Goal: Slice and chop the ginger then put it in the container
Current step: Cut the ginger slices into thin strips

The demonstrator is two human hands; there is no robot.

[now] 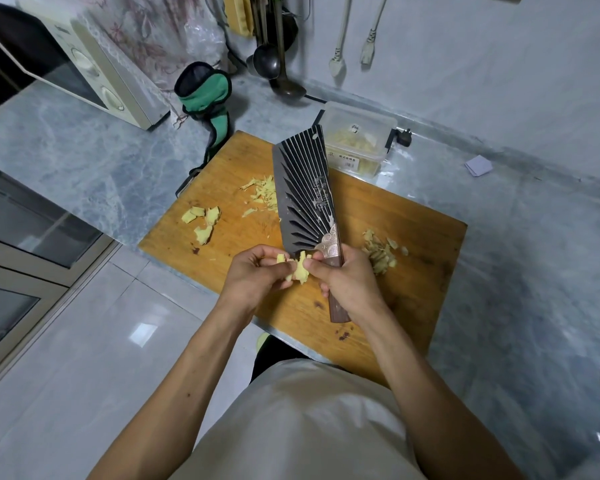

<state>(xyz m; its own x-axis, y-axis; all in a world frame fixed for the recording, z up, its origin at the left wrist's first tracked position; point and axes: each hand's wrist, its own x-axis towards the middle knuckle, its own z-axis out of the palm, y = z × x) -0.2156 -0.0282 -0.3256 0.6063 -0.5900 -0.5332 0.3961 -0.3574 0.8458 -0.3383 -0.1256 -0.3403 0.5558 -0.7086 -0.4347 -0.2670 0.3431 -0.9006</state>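
Ginger, a knobbly pale-yellow piece (298, 268), was pinched above the wooden cutting board (413, 271) by the left hand (253, 275), just left of the right hand (347, 282), whose grip was closed on the ribbed dark cleaver (303, 192), blade pointing away.

The cutting board (326, 306) lies on the countertop (84, 150). The container (359, 142) stands just beyond the board's 12 o'clock corner. The microwave (84, 64) sits at 10 o'clock, well apart. On the board: ginger chunks (201, 220) at 9 o'clock, ginger strips (262, 194) at 11 o'clock, ginger peelings (380, 252) at 3 o'clock.
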